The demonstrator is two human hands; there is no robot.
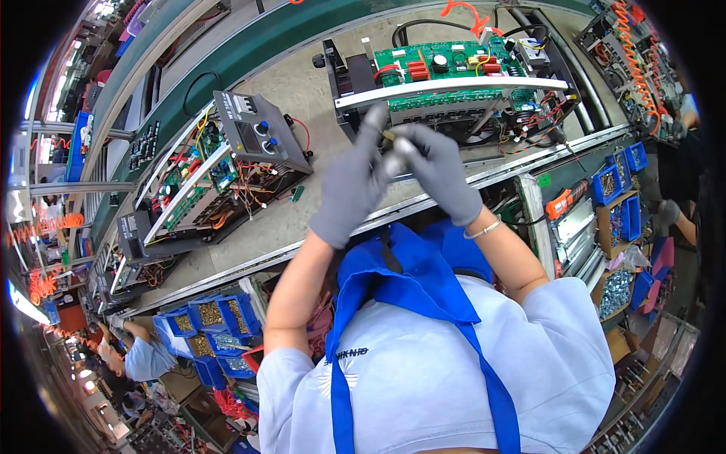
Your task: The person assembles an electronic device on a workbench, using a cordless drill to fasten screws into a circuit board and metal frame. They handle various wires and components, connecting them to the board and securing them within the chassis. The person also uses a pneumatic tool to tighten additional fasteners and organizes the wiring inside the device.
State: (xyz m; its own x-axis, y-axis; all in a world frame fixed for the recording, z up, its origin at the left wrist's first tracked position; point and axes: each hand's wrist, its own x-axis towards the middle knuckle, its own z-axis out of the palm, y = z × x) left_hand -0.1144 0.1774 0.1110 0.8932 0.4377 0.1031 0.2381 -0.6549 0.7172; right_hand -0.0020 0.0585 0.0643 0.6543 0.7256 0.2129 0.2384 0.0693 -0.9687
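My left hand (pixel 349 185) and my right hand (pixel 441 172), both in grey gloves, meet in front of an opened machine chassis (pixel 454 115). A small brass-coloured part (pixel 389 135) shows at their fingertips, too small and blurred to name. My right thumb and fingers are pinched at it. The left hand's fingers are closed up beside it, index pointing upward, and what they hold is hidden. Just beyond the hands, a silver bar (pixel 461 87) crosses the chassis, over a green circuit board (pixel 446 64) with wires and red parts.
A second chassis (pixel 249 136) with blue knobs stands on the bench at the left. Blue bins (pixel 208 312) of small brass hardware sit at lower left, more bins (pixel 607 184) at right. An orange-handled power tool (pixel 560 203) lies at right. Co-workers (pixel 147 356) are at the sides.
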